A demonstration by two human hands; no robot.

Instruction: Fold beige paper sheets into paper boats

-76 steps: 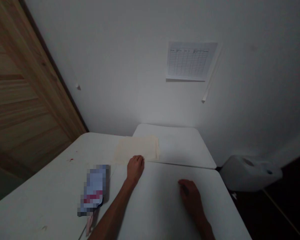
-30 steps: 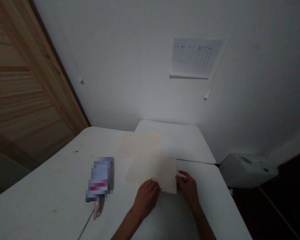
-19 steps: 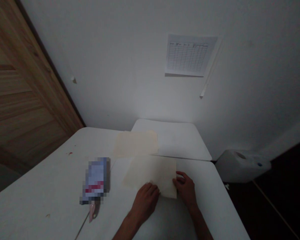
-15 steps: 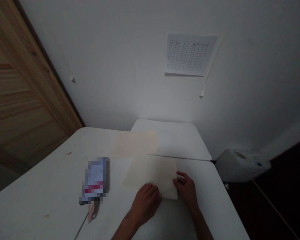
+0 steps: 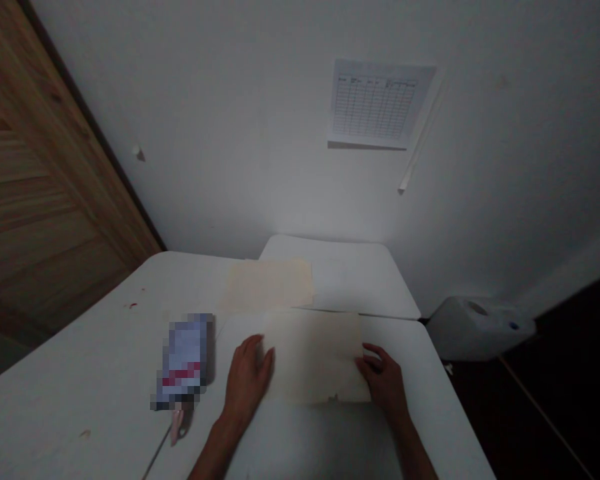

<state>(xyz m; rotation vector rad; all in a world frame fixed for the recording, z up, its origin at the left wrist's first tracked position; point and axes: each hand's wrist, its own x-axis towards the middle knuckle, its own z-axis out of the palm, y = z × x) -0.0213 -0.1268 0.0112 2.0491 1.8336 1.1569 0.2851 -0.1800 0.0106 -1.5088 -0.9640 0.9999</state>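
Note:
A thin cream sheet that looks like paper lies flat on the white table, with a small dark notch at its lower edge. Beside its left edge rests my left hand, thumb apart from the fingers and nothing held in it. My right hand is at the right edge, its thumb over the sheet and its fingers curled around that side. A second cream sheet lies just beyond, towards the wall.
Left of my hands is a pixelated blue-white item with a pink handle-like end. The white table meets another white surface at the back. A printed chart hangs on the wall. A white plastic container stands right.
My left hand has moved left from the sheet's lower edge to its left side, and its fingers have spread. The near sheet and my right hand have shifted slightly right.

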